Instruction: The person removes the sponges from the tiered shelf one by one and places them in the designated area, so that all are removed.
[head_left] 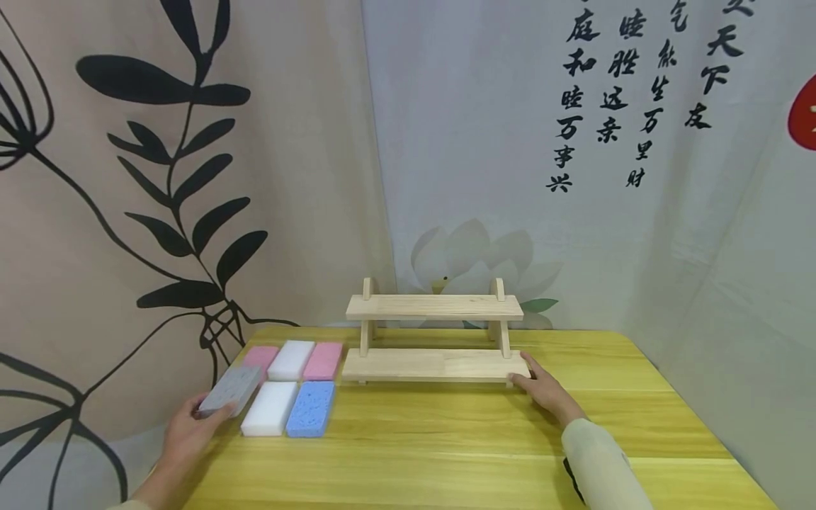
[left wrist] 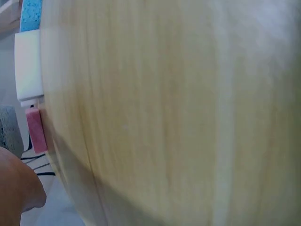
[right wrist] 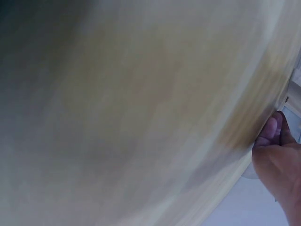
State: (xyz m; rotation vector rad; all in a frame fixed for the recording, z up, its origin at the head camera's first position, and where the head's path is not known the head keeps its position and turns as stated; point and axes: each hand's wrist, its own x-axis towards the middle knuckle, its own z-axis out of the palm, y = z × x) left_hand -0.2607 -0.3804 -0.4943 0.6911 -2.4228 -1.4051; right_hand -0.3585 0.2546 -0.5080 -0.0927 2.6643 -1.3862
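Observation:
My left hand [head_left: 186, 438] holds a grey sponge [head_left: 232, 388] by its near end, thumb on the right side and fingers on the left. In the head view the sponge overlaps a pink sponge [head_left: 260, 355] behind it; its grey end [left wrist: 9, 129] also shows in the left wrist view. My right hand [head_left: 547, 391] grips the right end of the lower board on a two-tier wooden display stand [head_left: 433, 365], thumb at the front corner. In the right wrist view the right fingers [right wrist: 270, 131] appear at the edge, partly hidden.
Beside the grey sponge lie a white sponge [head_left: 290, 360] and another pink sponge [head_left: 323, 361], with a second white sponge [head_left: 270, 409] and a blue sponge [head_left: 311, 409] in front. All rest on the yellow wooden table [head_left: 446, 446]. A printed curtain [head_left: 306, 177] hangs behind.

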